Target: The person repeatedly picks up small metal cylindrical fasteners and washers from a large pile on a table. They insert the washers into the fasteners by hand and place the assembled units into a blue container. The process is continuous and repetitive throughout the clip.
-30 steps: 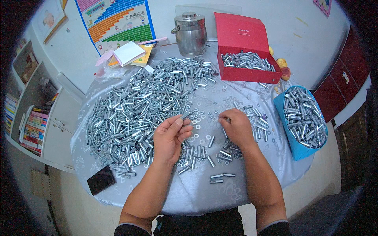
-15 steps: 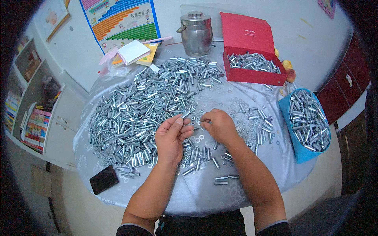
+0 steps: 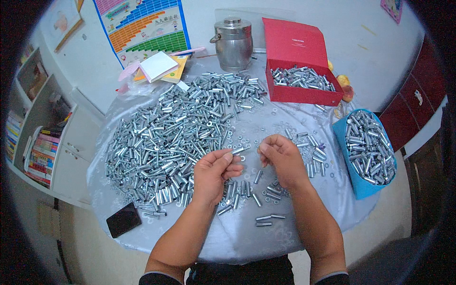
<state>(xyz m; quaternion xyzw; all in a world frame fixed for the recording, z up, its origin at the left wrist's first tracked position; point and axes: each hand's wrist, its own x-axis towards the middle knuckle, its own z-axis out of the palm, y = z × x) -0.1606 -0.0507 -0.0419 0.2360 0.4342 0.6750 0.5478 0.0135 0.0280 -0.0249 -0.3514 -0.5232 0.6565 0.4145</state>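
Observation:
Over the middle of the table, my left hand [image 3: 213, 172] pinches a short shiny metal sleeve [image 3: 240, 150] between thumb and forefinger, its free end pointing right. A little apart from it, my right hand [image 3: 284, 159] is closed, thumb against fingertips; whatever it holds is too small to make out. Left of my hands spreads a large heap of metal sleeves and bolts [image 3: 161, 137]. Small flat washers [image 3: 244, 141] lie scattered between and beyond my hands. Several loose sleeves [image 3: 235, 190] rest on the cloth below my fingers.
A red box [image 3: 304, 96] with its lid raised holds metal parts at the back right. Beside it stands a blue basket [image 3: 357, 164] full of them. A steel pot [image 3: 233, 47], notebooks [image 3: 159, 66] and a black phone [image 3: 123, 220] also sit on the cloth-covered table [image 3: 228, 237].
Both hands have shifted slightly to the right. My right hand has turned and its fingers now point up more. The sleeve stays in my left hand.

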